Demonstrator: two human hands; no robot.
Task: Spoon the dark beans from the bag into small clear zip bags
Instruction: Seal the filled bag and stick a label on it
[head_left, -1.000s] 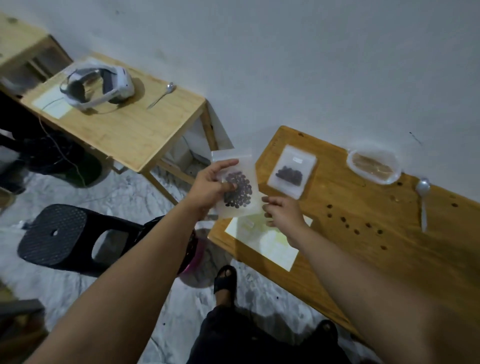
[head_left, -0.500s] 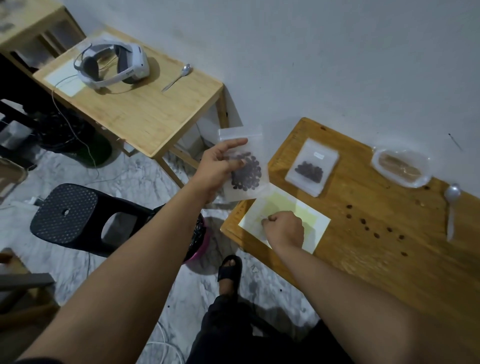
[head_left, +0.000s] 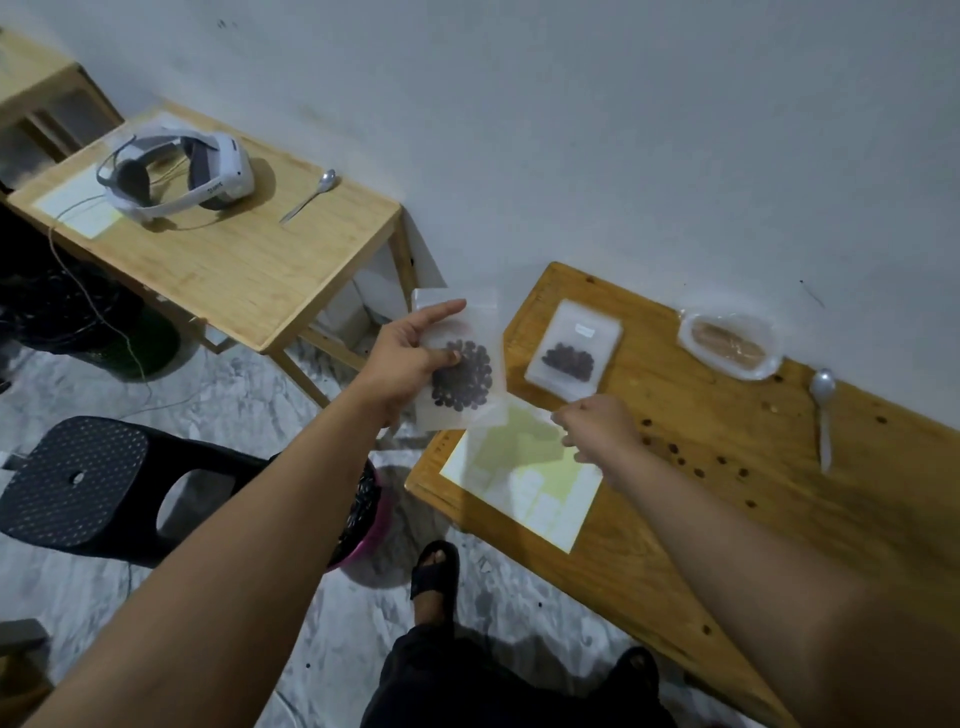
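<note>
Though in view, right hand (head_left: 597, 426) blurry.

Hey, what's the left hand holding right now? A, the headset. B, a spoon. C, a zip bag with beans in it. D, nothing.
C: the left hand grips a zip bag with dark beans showing through it, while the right hand pinches an empty bag over the paper.

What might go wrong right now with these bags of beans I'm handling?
1. Your left hand holds the filled bag out past the table edge, above the floor; whether its zip is sealed is unclear, so beans may drop.
2. Loose beans lie beside your right hand, which pinches a thin clear bag; that arm might sweep them off.
</note>
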